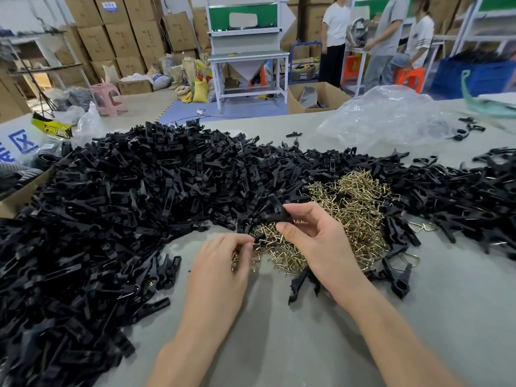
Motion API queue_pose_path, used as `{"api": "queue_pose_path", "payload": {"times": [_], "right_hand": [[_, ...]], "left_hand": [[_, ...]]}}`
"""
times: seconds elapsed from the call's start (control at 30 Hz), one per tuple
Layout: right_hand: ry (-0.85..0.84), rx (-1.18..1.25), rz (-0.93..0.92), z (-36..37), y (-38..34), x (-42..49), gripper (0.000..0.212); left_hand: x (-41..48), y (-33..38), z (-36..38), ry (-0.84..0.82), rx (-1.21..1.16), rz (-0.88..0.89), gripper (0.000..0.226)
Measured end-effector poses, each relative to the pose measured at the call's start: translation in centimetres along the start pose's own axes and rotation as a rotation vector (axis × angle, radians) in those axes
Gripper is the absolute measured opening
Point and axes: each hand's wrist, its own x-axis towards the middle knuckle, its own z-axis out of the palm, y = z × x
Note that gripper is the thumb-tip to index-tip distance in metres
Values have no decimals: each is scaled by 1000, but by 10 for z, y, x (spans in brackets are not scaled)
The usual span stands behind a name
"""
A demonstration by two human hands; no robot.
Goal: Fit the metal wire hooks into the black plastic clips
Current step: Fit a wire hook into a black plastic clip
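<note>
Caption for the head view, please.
Right hand holds a black clip; left hand pinches a wire hook over the hook pile.

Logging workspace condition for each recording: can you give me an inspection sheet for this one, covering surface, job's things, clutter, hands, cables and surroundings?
Surface: grey table, bare in front of the person.
Job's things: big heap of black clips across the table; pile of wire hooks right of centre, amid them.
Clutter: clear plastic bag far right; cardboard box at the left edge.
Grippers: left hand pinches a wire hook at the pile's near edge; right hand holds a black clip above the pile.
Cables: one cable on the floor beyond the table.
Surroundings: stacked cartons, white workbench, pink stool, people at the back right.
</note>
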Motion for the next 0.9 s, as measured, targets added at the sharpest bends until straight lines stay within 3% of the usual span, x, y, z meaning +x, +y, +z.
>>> {"api": "queue_pose_path", "payload": {"times": [0.2,0.3,0.37,0.47,0.5,0.7,0.9], "right_hand": [[-33,-171,-48,1,5,-1,30],[-72,-211,-42,4,9,-3,32],[-89,-235,-54,6,11,-3,33],[-87,-252,-74,6,12,-3,34],[-83,-251,-75,6,12,-3,34],[-67,-241,-76,2,12,-3,34],[-76,-231,-61,3,12,-3,32]], "left_hand": [[5,5,-8,178,-441,-234,14],[6,3,-10,181,-483,-267,15],[3,5,-13,166,-373,-179,14],[2,7,-15,187,47,148,22],[3,5,-14,180,109,186,24],[5,-14,-18,-6,199,128,30],[9,-20,-20,47,266,232,31]]}}
